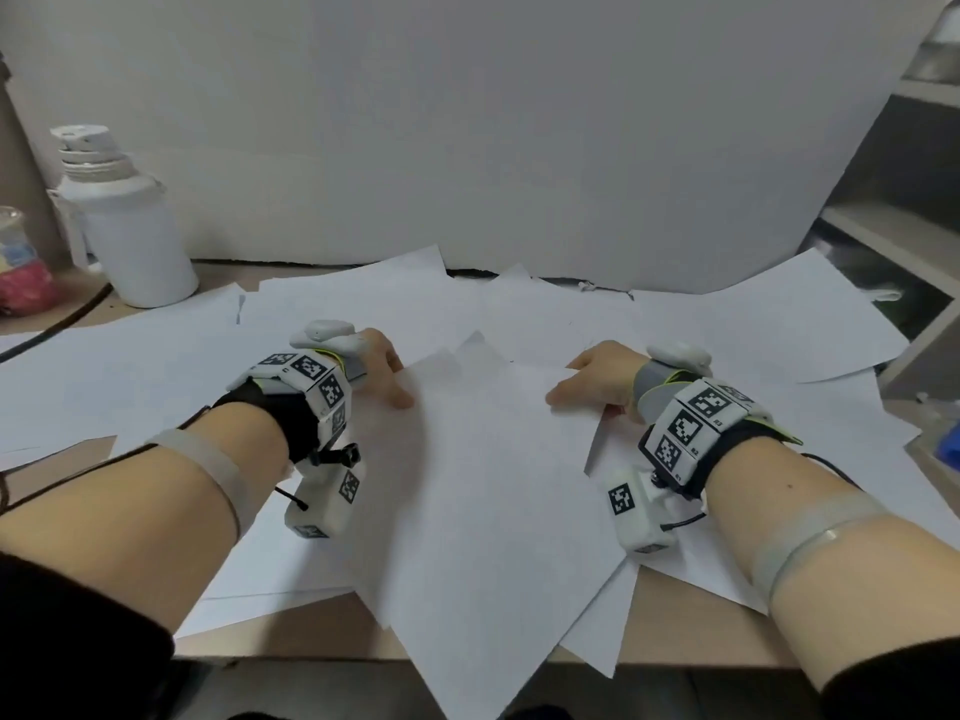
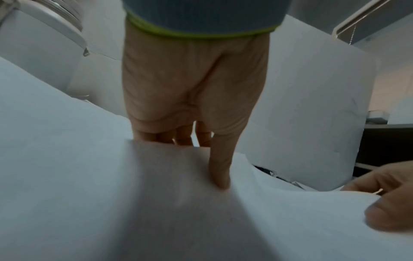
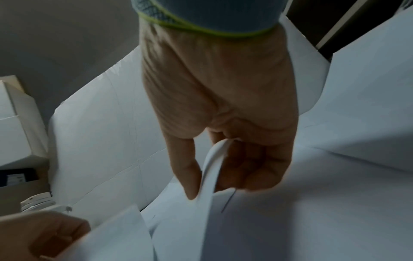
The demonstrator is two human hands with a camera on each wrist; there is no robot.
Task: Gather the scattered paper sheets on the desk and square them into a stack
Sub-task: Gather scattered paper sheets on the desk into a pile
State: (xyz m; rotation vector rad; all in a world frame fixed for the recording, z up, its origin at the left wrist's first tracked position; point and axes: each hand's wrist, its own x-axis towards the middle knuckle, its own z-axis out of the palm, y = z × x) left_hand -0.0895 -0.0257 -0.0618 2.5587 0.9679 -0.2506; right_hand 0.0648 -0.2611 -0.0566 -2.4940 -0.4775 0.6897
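Observation:
Several white paper sheets (image 1: 483, 459) lie fanned and overlapping across the desk; the top ones hang over the near edge. My left hand (image 1: 387, 374) holds the left edge of the top sheets (image 2: 178, 203), thumb (image 2: 220, 169) on top and fingers tucked underneath. My right hand (image 1: 587, 379) pinches the right edge of the same sheets (image 3: 212, 176), which curl up between thumb and curled fingers. More loose sheets (image 1: 753, 324) spread out to the back right and to the left (image 1: 130, 376).
A white bottle (image 1: 124, 220) stands at the back left beside a colourful object (image 1: 23, 267). A white board (image 1: 493, 137) closes off the back. Shelving (image 1: 898, 226) rises on the right. A black cable (image 1: 52, 330) runs along the left side.

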